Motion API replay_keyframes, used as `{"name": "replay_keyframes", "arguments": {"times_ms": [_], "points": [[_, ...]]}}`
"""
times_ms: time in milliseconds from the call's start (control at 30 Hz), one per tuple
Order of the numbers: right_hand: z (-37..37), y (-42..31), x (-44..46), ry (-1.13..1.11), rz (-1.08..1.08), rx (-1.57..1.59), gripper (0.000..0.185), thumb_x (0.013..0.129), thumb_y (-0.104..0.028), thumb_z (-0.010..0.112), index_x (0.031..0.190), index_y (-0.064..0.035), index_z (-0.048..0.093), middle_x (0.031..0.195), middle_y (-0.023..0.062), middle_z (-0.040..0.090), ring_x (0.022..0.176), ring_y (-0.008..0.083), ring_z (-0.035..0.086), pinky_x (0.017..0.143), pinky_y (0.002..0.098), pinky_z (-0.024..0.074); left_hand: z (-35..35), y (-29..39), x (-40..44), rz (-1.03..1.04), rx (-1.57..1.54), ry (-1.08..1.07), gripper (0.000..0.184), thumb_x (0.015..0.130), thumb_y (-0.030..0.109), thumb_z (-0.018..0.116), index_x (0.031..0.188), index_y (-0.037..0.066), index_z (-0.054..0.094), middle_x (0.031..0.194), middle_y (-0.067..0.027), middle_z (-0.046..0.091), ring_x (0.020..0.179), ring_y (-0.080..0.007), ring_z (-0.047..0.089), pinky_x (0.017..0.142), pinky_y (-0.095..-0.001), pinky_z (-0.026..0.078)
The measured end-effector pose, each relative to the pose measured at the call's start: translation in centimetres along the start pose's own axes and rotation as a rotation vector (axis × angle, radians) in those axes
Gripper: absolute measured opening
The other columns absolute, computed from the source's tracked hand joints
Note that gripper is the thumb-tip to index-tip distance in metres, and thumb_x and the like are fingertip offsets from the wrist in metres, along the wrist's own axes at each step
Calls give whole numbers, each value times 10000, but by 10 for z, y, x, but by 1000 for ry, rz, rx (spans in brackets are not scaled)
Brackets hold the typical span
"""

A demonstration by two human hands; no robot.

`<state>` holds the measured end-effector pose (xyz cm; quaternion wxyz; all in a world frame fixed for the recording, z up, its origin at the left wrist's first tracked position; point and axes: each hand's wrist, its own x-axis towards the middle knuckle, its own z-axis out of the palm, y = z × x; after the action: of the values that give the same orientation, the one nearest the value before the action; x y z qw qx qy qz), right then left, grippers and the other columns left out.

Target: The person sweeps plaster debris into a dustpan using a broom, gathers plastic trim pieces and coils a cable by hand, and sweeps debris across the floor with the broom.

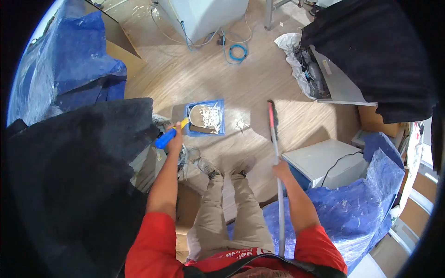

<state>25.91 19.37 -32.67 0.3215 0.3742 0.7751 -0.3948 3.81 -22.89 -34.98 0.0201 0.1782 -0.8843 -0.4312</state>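
My left hand (174, 139) is closed round the blue and yellow handle (168, 137) of a scoop-like tool. Its round head (200, 116) lies over a blue tray (221, 131) on the floor, among white scraps (213, 118). To the right of the tray, a small pile of white scraps (240, 123) lies on the floor. My right hand (280, 169) grips the long pale pole of a broom (281, 204). The broom's red and dark head (272, 116) rests on the floor, right of the small pile.
A white box-shaped unit (324, 160) stands at the right, beside blue plastic sheeting (343, 204). Black cloth (79, 180) covers things at the left. A coiled blue cable (238, 53) lies ahead, near a pale cabinet (208, 16). My shoes (207, 167) are below the tray.
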Motion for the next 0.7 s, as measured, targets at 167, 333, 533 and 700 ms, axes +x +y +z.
{"name": "replay_keyframes", "arguments": {"times_ms": [167, 333, 533, 700], "points": [[34, -69, -23, -130, 53, -93, 575, 770, -131, 556, 1311, 26, 446, 971, 292, 632, 939, 347, 641, 784, 381, 503, 46, -2, -32, 22, 1, 33, 297, 865, 295, 652, 904, 3, 613, 834, -116, 635, 789, -207, 605, 751, -334, 473], [45, -118, -52, -349, 72, -134, 622, 781, -157, 588, 1349, 18, 404, 973, 281, 633, 943, 304, 645, 776, 372, 500, 58, -6, -55, -41, -164, 62, 243, 835, 225, 692, 893, 5, 607, 826, -115, 641, 747, -178, 607, 705, -318, 485], [54, -59, -87, -229, -451, -127, 646, 782, -161, 610, 1380, -49, 394, 989, 254, 648, 906, 345, 646, 841, 381, 489, 49, -16, -53, -134, -162, 88, 321, 898, 323, 607, 950, 6, 605, 861, -114, 621, 800, -202, 584, 743, -328, 461], [-19, -120, -126, -248, -178, -458, 652, 800, -140, 559, 1409, -60, 339, 1065, 307, 593, 1007, 414, 588, 879, 407, 469, 0, -7, -61, -205, -130, 35, 344, 907, 344, 584, 983, 9, 598, 908, -124, 622, 855, -223, 587, 801, -335, 453]]}}
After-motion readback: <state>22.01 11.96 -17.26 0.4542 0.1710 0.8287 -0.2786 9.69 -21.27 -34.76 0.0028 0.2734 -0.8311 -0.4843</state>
